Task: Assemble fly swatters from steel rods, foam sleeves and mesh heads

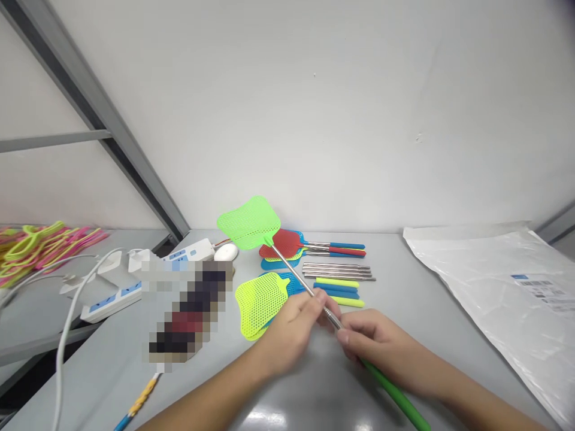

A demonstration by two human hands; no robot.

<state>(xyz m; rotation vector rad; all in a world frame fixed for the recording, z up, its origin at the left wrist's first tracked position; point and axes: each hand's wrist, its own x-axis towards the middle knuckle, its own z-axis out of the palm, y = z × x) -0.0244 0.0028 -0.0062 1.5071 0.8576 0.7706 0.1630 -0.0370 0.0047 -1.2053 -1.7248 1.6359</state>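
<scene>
A fly swatter with a bright green mesh head (pixel 250 222), a thin metal rod and a dark green handle (pixel 395 395) is held slantwise above the table. My left hand (pixel 299 317) is closed around the middle of the rod. Farther down, where rod and handle meet, my right hand (pixel 372 338) grips it. Behind my left hand lies a yellow swatter head (pixel 262 304) with a blue one under it. Beside these are several loose blue and yellow handles (pixel 339 290) and a row of metal rods (pixel 339 271).
A stack of swatters with a red head (pixel 282 244) on top lies by the wall. White power strips (pixel 117 299) and cables are at left, near a pixelated object (pixel 193 317). Pink and yellow cords (pixel 42 245) lie far left. A white plastic bag (pixel 489 287) covers the right side.
</scene>
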